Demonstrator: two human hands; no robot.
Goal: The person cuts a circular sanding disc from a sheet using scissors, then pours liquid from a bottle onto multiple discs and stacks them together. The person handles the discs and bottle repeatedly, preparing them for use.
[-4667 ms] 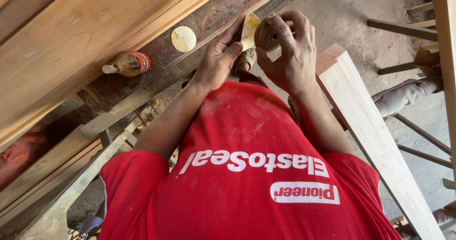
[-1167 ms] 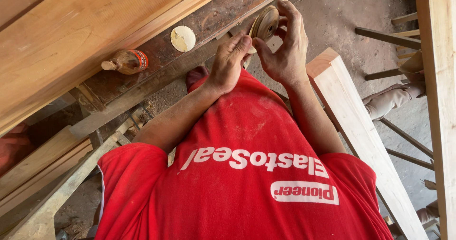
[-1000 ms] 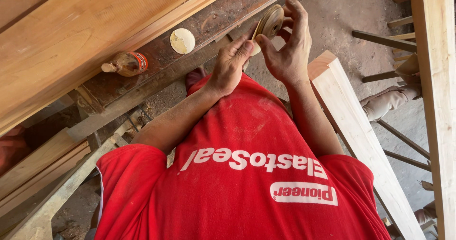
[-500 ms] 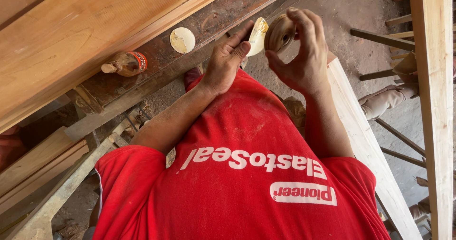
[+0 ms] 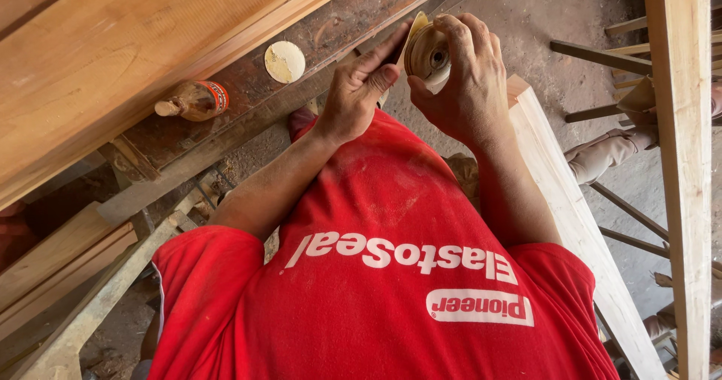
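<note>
Head view, from the left: a small brown bottle (image 5: pixel 194 100) lies on its side on the dusty surface (image 5: pixel 331 26), a round pale disc (image 5: pixel 285 62) beside it. Further right, the left hand (image 5: pixel 359 86) pinches the edge of a thin sanding disc (image 5: pixel 413 34) against the round pad (image 5: pixel 430 51), which the right hand (image 5: pixel 466 79) cups with curled fingers, face turned toward the left hand.

One head-worn view, looking steeply down the wearer's red shirt (image 5: pixel 391 275), very close. Both hands meet near twelve o'clock; the long dusty wooden bench (image 5: pixel 226 101) runs toward ten, dirt floor (image 5: pixel 571 19) toward one.
</note>
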